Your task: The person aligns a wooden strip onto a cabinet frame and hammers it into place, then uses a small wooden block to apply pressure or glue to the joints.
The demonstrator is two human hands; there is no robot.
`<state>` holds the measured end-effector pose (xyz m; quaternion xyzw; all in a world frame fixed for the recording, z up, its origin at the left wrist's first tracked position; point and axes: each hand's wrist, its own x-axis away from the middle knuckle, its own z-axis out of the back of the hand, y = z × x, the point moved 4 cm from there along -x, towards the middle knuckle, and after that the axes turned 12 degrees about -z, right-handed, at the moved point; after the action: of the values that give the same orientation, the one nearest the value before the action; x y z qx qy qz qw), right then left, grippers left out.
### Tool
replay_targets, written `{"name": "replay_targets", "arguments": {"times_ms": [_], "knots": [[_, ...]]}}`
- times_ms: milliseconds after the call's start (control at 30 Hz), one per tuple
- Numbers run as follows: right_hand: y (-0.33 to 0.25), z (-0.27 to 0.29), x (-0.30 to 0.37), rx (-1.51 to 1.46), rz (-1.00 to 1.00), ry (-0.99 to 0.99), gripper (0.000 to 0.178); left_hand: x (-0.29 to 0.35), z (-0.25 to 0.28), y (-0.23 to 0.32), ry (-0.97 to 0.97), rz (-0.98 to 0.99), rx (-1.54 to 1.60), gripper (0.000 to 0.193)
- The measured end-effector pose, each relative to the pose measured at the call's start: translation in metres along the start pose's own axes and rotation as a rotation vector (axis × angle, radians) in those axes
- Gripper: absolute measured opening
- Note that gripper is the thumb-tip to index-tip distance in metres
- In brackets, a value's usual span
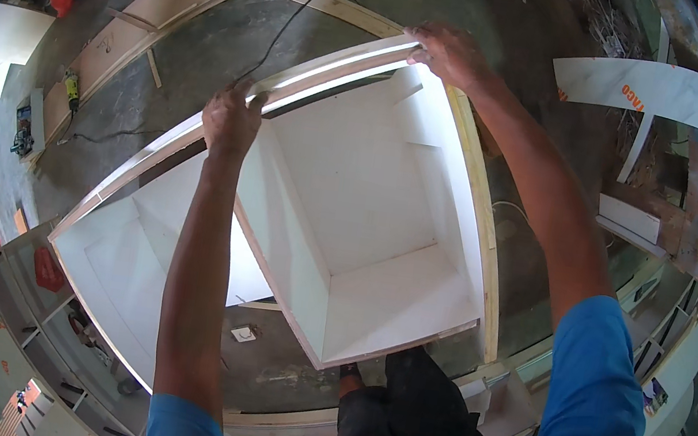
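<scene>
A large cabinet carcass with white inner faces and raw wood edges stands open before me, split by an upright divider. Along its far edge runs a pale wooden strip. My left hand closes around this strip near the divider, fingers curled over it. At the far right corner, my right hand grips the strip's other end, thumb on the near side. Whether the strip is fixed or loose I cannot tell. A long wooden batten lies along the cabinet's right side.
A black cable crosses the concrete floor behind the cabinet. Long wooden boards lie at the far left, with a green power tool beside them. A marble-patterned panel lies at the right. Other cabinet frames stand at the lower left.
</scene>
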<state>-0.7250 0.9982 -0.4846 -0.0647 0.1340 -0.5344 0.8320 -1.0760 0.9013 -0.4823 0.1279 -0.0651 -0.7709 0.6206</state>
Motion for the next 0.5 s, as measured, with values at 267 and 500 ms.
{"name": "replay_targets", "arguments": {"times_ms": [267,500], "knots": [[0.025,-0.011,0.006,-0.283,0.226,0.221,0.046,-0.019,0.002,0.022,-0.117,0.033,-0.049,0.043],[-0.053,0.035,0.022,0.017,0.116,0.217,0.056,-0.015,0.01,0.024,-0.282,0.17,-0.058,0.06]]}}
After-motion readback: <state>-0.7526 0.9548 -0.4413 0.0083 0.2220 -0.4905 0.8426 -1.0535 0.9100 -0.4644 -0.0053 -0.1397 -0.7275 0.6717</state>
